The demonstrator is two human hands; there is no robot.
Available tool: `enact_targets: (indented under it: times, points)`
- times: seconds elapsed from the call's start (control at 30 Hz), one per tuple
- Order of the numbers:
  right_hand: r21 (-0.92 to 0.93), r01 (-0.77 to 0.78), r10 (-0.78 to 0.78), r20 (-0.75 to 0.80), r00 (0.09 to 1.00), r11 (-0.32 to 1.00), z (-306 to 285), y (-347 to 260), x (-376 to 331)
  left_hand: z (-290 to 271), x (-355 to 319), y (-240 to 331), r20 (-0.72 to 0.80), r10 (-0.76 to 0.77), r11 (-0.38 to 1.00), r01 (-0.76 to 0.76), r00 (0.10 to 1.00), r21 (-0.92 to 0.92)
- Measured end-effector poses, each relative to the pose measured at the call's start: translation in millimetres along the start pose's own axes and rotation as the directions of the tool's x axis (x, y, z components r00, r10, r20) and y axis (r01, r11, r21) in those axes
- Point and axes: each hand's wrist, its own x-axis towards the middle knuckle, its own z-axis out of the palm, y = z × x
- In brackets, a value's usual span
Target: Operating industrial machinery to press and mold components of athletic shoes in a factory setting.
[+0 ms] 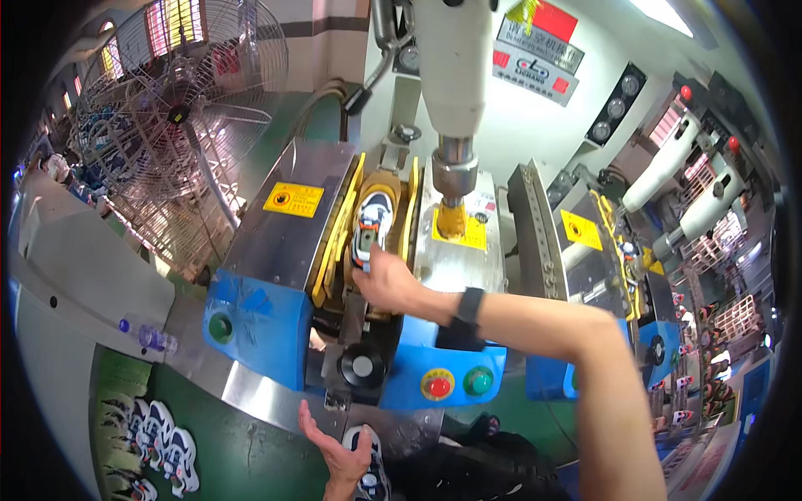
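Observation:
A white, navy and orange sneaker sits toe-away in the slot of the machine, between yellow pads. My right hand is closed around its heel end, the thumb along the top; some fingers are hidden under the hand. Low in the picture, my left hand is palm up with its fingers apart. Right beside its thumb is a second sneaker, partly covered by the hand; whether they touch, I cannot tell. Above and right of the slot, a white press column ends in a yellow-tipped metal rod.
Blue housings carry a red button and green buttons. A black knob is below the slot. A large caged fan stands far left. More sneakers lie at lower left, near a plastic bottle. Another press is at right.

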Motion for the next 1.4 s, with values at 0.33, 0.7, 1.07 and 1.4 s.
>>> enact_targets:
  times: [0.33, 0.7, 1.07, 1.4]
  points:
    - [-0.034, 0.519, -0.512, -0.234, 0.826, 0.854, -185, -39, -112, -34, 137, 104, -0.234, 0.498, 0.864, -0.500, 0.835, 0.056]
    - [0.100, 0.668, -0.519, -0.549, 0.655, 0.738, -355, -147, 15, 10, 356, 281, 0.276, 0.505, 0.794, -0.565, 0.818, 0.222]
    - [-0.321, 0.339, -0.461, -0.482, 0.745, 0.884, -393, -166, 24, 20, 362, 278, 0.191, 0.636, 0.752, -0.656, 0.748, 0.064]
    - [-0.614, 0.354, -0.667, -0.405, 0.626, 0.705, -449, -144, 41, 46, 388, 256, 0.042, 0.818, 0.570, -0.818, 0.574, 0.077]
